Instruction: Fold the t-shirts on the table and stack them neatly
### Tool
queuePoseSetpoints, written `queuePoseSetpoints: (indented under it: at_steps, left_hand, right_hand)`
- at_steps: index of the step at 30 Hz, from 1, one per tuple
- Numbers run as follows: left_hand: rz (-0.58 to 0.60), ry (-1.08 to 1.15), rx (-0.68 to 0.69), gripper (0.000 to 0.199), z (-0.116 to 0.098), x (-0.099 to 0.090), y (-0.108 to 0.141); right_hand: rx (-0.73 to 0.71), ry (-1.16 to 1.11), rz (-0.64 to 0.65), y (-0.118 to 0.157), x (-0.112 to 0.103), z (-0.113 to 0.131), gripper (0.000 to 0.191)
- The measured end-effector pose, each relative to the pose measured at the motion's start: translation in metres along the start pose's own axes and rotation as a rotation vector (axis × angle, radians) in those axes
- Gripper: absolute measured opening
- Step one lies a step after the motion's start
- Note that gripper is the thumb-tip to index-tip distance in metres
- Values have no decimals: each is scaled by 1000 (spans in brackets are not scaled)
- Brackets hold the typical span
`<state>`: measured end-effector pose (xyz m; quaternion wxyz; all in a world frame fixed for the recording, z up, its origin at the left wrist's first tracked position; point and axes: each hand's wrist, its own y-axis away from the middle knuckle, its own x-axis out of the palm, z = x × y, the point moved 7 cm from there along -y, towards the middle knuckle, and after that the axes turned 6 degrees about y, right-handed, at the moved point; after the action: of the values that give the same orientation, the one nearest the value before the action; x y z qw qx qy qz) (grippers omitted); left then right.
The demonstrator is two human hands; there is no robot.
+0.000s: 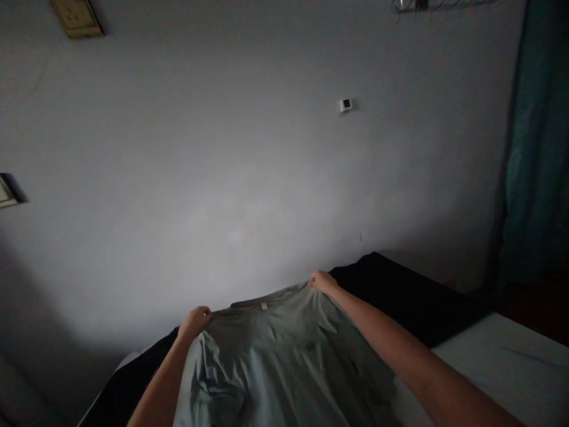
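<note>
Head view: grey-green shirt [284,362], collar toward wall [249,148], both hands' fingers pinched closed on its shoulders.

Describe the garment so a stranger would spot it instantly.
Find the big pale wall, then look down to its lower edge. The garment is held between the left hand and the right hand. Its grey-green colour and small pale neck label set it apart from the black cloth.

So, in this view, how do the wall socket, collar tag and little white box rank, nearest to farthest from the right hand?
1. Collar tag: on the shirt, left of the right hand.
2. White box: on the wall, above the hand.
3. Wall socket: high on the wall, far left.
</note>
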<state>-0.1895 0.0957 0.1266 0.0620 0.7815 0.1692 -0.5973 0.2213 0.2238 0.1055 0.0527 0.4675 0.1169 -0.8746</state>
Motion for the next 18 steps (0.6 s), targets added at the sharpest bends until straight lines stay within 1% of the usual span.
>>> queuePoseSetpoints:
  at_steps: [2, 4, 7, 10, 13, 16, 18]
  left_hand:
    - [10, -19, -53, 21, 9, 29, -12]
    - [5, -33, -111, 23, 19, 53, -21]
    - [-20, -51, -188, 27, 31, 79, -33]
    - [-55, -57, -249, 30, 39, 95, -44]
    - [-82, -57, -289, 34, 42, 108, -49]
    - [-107, -63, -289, 36, 40, 117, -49]
    - [-126, -69, -275, 37, 36, 119, -47]
  right_hand:
    - [82, 61, -19, -15, 27, -12, 14]
    - [130, 95, -8, -30, 51, -23, 11]
    - [169, 135, -2, -52, 80, -36, 12]
    - [174, 155, -10, -71, 102, -43, 15]
    - [181, 166, -24, -84, 117, -45, 18]
    - [157, 160, -32, -88, 126, -42, 18]
    - [103, 138, -34, -86, 125, -36, 18]
